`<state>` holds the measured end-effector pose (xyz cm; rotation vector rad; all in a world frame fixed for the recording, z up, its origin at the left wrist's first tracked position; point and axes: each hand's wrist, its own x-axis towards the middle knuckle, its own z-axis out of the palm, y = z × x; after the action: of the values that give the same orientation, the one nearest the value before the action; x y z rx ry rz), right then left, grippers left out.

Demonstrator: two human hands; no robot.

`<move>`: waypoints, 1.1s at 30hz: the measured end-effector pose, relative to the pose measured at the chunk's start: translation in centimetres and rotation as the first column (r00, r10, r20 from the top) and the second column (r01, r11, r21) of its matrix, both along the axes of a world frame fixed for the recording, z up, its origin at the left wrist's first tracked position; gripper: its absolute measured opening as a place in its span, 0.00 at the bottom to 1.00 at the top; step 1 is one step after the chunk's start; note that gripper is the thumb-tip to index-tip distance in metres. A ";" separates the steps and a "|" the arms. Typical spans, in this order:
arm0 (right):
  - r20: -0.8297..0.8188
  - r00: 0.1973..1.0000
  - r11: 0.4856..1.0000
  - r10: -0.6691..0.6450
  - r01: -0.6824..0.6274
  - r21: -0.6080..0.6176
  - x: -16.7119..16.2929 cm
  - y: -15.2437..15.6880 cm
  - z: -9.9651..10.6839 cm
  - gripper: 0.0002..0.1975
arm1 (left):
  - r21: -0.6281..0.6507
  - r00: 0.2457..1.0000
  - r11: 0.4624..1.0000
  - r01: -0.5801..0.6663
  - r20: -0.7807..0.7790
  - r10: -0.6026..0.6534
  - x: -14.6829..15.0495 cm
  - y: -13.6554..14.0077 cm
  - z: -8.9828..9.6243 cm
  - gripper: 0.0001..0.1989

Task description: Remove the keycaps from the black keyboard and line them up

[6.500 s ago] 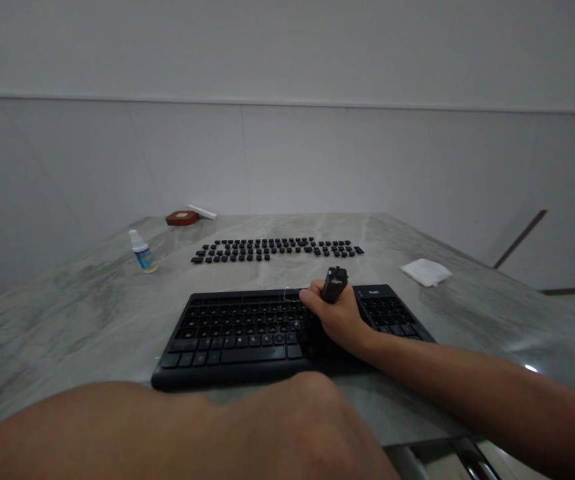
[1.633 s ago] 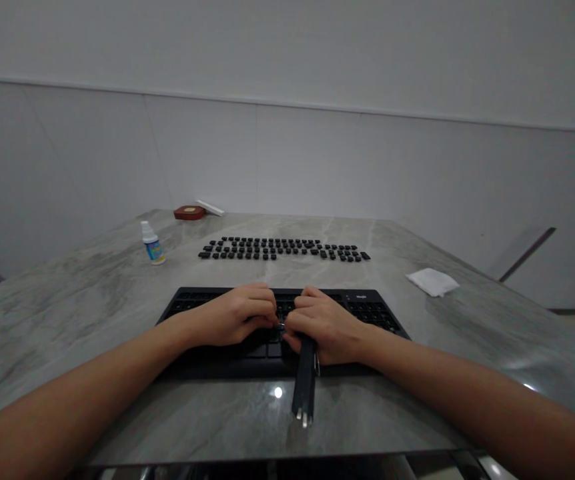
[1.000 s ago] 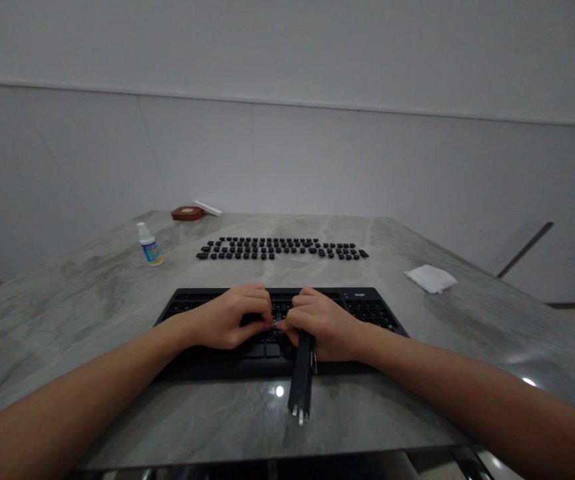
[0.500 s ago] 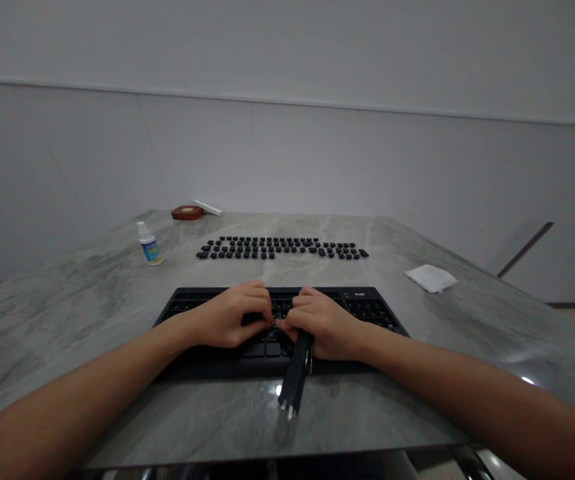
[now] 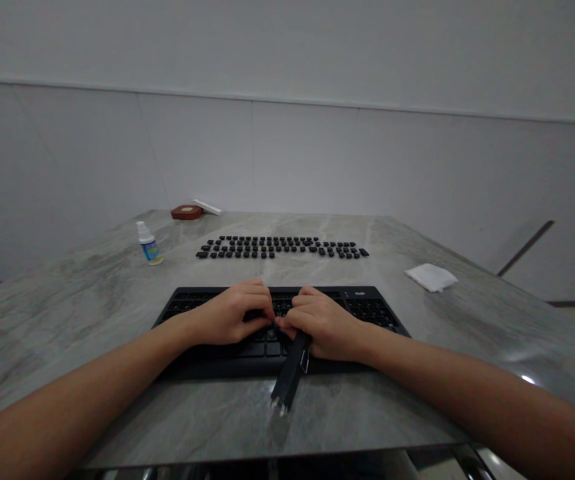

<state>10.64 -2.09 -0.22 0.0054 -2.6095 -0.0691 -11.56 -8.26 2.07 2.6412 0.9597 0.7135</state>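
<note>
A black keyboard [image 5: 262, 367] lies on the marble-patterned table in front of me, with many of its key positions bare of caps. My left hand [image 5: 237, 313] rests over its middle, thumb and fingers pinched together at a key position; whatever is between the fingertips is hidden. Close beside it, my right hand [image 5: 320, 323] is closed round a black keycap puller [image 5: 290, 373], whose metal prongs point down toward me past the keyboard's front edge. The right thumb and fingertip meet near the left fingertips. Beyond the keyboard, loose black keycaps [image 5: 252, 247] lie in rows.
A white spray bottle [image 5: 150, 247] with a blue label stands at left. Behind it are a reddish-brown case [image 5: 186, 212] and a white flat piece [image 5: 207, 207]. A folded white cloth or tissue [image 5: 431, 277] lies at right. The table's front edge [image 5: 277, 459] is near me.
The near end of the keycap puller has swung slightly left and up as my right hand tilts it. Both hands otherwise stay at the same place on the keyboard.
</note>
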 end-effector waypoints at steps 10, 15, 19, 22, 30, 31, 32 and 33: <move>0.058 0.998 0.999 0.029 -0.030 0.017 0.0 -0.3 0.6 0.05 | 0.009 0.999 1.000 0.019 -0.030 -0.019 0.0 0.0 0.0 0.06; 0.035 0.999 1.000 0.023 -0.023 -0.015 -0.1 -0.1 0.3 0.05 | 0.025 0.999 1.000 0.016 -0.038 -0.015 0.0 0.0 -0.1 0.06; 0.019 0.999 0.997 -0.038 0.039 -0.067 -0.1 0.0 -0.2 0.03 | 0.046 1.000 0.999 -0.006 -0.025 0.007 0.1 0.1 -0.2 0.05; 0.016 0.998 0.989 -0.066 0.068 -0.130 -0.2 0.0 -0.3 0.03 | 0.060 0.999 0.998 -0.036 -0.008 0.036 0.0 0.3 -0.4 0.06; 0.016 0.996 0.957 -0.090 0.091 -0.275 -0.3 0.0 -0.2 0.04 | 0.074 0.996 0.994 -0.083 -0.011 0.084 -0.1 0.5 -0.7 0.06; 0.016 0.996 0.955 -0.090 0.091 -0.282 -0.4 0.0 -0.3 0.04 | 0.075 0.997 0.994 -0.081 -0.012 0.083 -0.1 0.5 -0.7 0.06; 0.019 0.996 0.954 -0.090 0.092 -0.287 -0.4 0.0 -0.3 0.04 | 0.079 0.997 0.994 -0.079 -0.011 0.080 -0.1 0.5 -0.7 0.06; 0.020 0.996 0.952 -0.091 0.093 -0.291 -0.4 0.0 -0.3 0.05 | 0.081 0.997 0.994 -0.078 -0.010 0.079 -0.1 0.4 -0.7 0.06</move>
<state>10.23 -2.05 -0.52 -0.2212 -2.6006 0.2846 -11.61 -7.83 1.40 2.6931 1.0649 0.7695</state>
